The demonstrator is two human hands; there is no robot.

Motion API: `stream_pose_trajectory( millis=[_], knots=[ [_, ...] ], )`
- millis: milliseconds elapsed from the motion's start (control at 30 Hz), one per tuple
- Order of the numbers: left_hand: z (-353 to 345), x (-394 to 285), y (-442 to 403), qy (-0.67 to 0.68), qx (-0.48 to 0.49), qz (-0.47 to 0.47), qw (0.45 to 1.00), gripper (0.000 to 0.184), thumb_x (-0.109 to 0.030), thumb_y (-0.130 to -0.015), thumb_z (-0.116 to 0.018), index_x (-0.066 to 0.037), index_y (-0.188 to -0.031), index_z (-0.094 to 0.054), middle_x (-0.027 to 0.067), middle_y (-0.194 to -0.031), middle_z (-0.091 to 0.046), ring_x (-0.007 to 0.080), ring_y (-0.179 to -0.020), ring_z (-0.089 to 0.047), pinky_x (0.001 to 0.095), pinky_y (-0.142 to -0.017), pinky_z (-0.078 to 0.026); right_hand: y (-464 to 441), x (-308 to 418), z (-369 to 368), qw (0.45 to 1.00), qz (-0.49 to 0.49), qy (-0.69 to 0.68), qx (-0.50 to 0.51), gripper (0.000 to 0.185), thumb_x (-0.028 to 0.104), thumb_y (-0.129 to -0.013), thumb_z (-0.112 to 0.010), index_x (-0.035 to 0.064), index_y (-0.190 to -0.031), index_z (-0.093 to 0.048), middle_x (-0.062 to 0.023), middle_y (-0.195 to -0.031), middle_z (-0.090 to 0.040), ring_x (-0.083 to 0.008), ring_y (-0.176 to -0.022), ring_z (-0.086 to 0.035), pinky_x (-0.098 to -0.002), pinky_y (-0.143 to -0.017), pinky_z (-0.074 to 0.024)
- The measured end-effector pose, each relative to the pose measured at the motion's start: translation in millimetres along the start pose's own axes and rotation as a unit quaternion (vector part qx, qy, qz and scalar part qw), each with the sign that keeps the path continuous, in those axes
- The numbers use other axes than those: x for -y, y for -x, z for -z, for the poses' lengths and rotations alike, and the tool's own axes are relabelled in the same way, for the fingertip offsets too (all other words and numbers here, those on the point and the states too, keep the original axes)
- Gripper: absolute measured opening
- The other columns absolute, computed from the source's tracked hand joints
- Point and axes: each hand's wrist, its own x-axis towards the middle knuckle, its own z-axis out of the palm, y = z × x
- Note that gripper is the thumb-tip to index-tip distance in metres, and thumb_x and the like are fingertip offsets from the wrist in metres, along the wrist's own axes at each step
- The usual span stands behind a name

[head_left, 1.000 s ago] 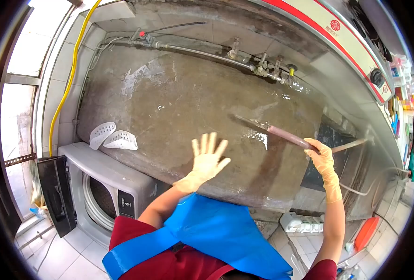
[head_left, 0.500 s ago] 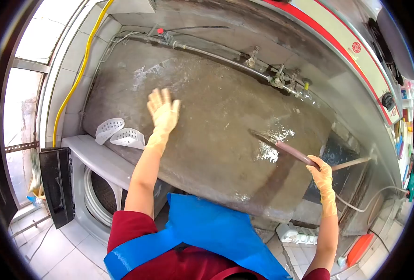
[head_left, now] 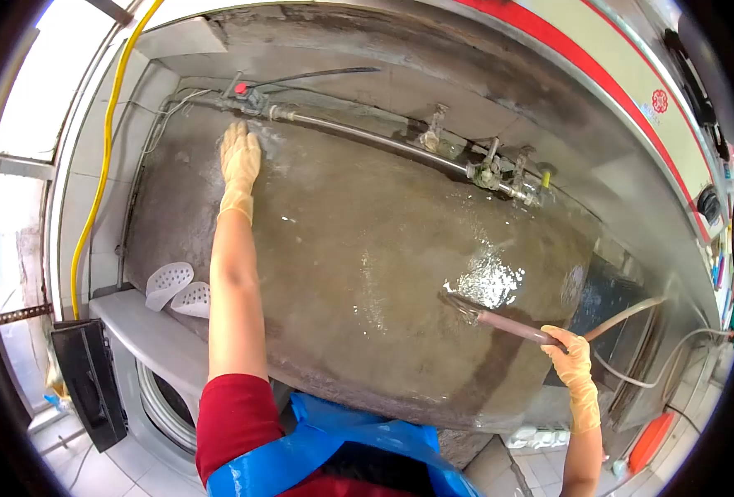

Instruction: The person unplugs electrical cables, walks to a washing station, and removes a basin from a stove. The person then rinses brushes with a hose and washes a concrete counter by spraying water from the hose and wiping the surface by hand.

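Note:
My left hand, in a pale yellow rubber glove, is stretched out at the far left of the wet grey-brown concrete slab. Its fingers point away from me, extended and close together, just below a red-topped valve. Whether the palm presses on the slab cannot be made out. At the right, my gloved right hand is wrapped round a pinkish-brown hose. Water spills from the hose's end onto the slab, where a bright wet patch shines. Behind my hand, the hose runs on toward the right wall.
Two white perforated pieces lie at the slab's left edge by a grey washing machine. A metal pipe with taps follows the back wall. A dark water-filled basin is sunk at the right. A yellow hose hangs left.
My left hand has moved farther away and to the left, toward the red-topped valve. My right hand still grips the hose, whose end now sits lower in view. The view itself has shifted.

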Motion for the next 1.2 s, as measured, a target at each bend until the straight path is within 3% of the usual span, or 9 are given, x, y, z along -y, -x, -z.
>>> stream_pose_trajectory(
  millis=[233, 500, 667, 767, 933, 1000, 1100, 1167, 1200],
  knots=[
    [-25.4, -128.0, 23.3, 0.115, -0.004, -0.253, 0.961, 0.045, -0.025, -0.098, -0.046, 0.001, -0.134, -0.051, 0.026, -0.143, -0.045, 0.0415, -0.134, -0.04, 0.0457, -0.115, -0.029, 6.3, -10.7, 1.7, 0.999, 0.051, 0.0, -0.008, 0.036, 0.002, -0.071, -0.075, 0.0059, -0.107, -0.071, -0.0137, -0.102, -0.072, -0.029, -0.094, -0.07, -0.0338, -0.083, -0.054],
    [7.3, -367.8, 179.0, 0.164, 0.18, -0.277, 0.93, 0.066, -0.035, -0.096, -0.045, 0.007, -0.146, -0.032, 0.0269, -0.153, -0.03, 0.0371, -0.143, -0.028, 0.0453, -0.121, -0.015, 29.6, -24.4, 3.5, 0.999, 0.044, 0.022, -0.015, 0.033, 0.014, -0.079, -0.073, 0.01, -0.111, -0.07, -0.0121, -0.103, -0.072, -0.0305, -0.096, -0.068, -0.0371, -0.084, -0.0536],
    [39.3, -499.8, 239.2, 0.364, 0.528, -0.332, 0.692, 0.068, -0.044, -0.101, -0.036, 0.003, -0.151, -0.026, 0.0226, -0.16, -0.015, 0.0282, -0.15, -0.011, 0.035, -0.122, -0.01, 63.8, -50.1, -10.5, 0.992, 0.039, 0.115, -0.026, 0.034, 0.02, -0.082, -0.069, 0.0148, -0.116, -0.066, -0.009, -0.102, -0.071, -0.0295, -0.092, -0.067, -0.0386, -0.084, -0.053],
    [80.1, -486.8, 244.7, 0.396, 0.508, -0.408, 0.647, 0.053, -0.039, -0.102, -0.04, -0.007, -0.145, -0.044, 0.0156, -0.157, -0.029, 0.0284, -0.146, -0.026, 0.0374, -0.12, -0.021, 84.5, -50.3, -4.5, 0.99, 0.022, 0.134, -0.037, 0.036, 0.019, -0.082, -0.069, 0.0148, -0.117, -0.065, -0.0087, -0.099, -0.071, -0.0291, -0.09, -0.068, -0.0385, -0.081, -0.0532],
    [108.0, -315.6, 218.5, 0.299, 0.105, -0.326, 0.891, 0.036, -0.017, -0.092, -0.063, -0.005, -0.125, -0.059, 0.0177, -0.136, -0.052, 0.0362, -0.13, -0.045, 0.0439, -0.11, -0.035, 105.2, -65.2, -3.2, 0.987, 0.064, 0.121, -0.089, 0.033, 0.017, -0.083, -0.068, 0.0132, -0.116, -0.064, -0.0096, -0.096, -0.07, -0.0304, -0.085, -0.067, -0.0397, -0.078, -0.0536],
    [61.4, -200.1, 202.6, 0.202, 0.021, -0.134, 0.97, 0.045, -0.02, -0.09, -0.067, -0.003, -0.13, -0.054, 0.0224, -0.138, -0.049, 0.0371, -0.13, -0.044, 0.0469, -0.11, -0.034, 110.0, -74.7, -4.0, 0.988, 0.058, 0.107, -0.096, 0.033, 0.016, -0.083, -0.068, 0.0134, -0.116, -0.064, -0.0095, -0.096, -0.07, -0.0303, -0.085, -0.067, -0.0395, -0.078, -0.0538],
    [38.3, -76.6, 202.7, -0.092, -0.04, 0.023, 0.995, 0.065, -0.047, -0.097, -0.047, 0.007, -0.134, -0.048, 0.0294, -0.136, -0.049, 0.0448, -0.126, -0.047, 0.0461, -0.107, -0.037, 114.1, -86.6, -3.8, 0.989, 0.07, 0.077, -0.106, 0.036, 0.015, -0.082, -0.069, 0.0147, -0.117, -0.064, -0.0092, -0.097, -0.07, -0.0294, -0.086, -0.068, -0.0386, -0.078, -0.0544],
    [89.0, -127.5, 196.4, -0.015, 0.107, 0.065, 0.992, 0.061, -0.04, -0.097, -0.049, 0.009, -0.134, -0.048, 0.0313, -0.135, -0.051, 0.0436, -0.127, -0.048, 0.0445, -0.11, -0.035, 118.2, -95.8, -2.7, 0.989, 0.048, 0.068, -0.12, 0.037, 0.015, -0.082, -0.07, 0.0162, -0.119, -0.065, -0.0089, -0.1, -0.071, -0.0286, -0.087, -0.068, -0.0377, -0.078, -0.0547],
    [54.7, -127.7, 197.8, 0.079, -0.001, 0.005, 0.997, 0.054, -0.032, -0.096, -0.049, 0.009, -0.131, -0.051, 0.0299, -0.134, -0.053, 0.0418, -0.127, -0.048, 0.0435, -0.11, -0.035, 119.9, -104.2, -4.5, 0.989, 0.044, 0.063, -0.124, 0.038, 0.017, -0.082, -0.07, 0.0172, -0.12, -0.065, -0.0087, -0.102, -0.071, -0.0279, -0.087, -0.069, -0.037, -0.078, -0.0549]
  ],
)
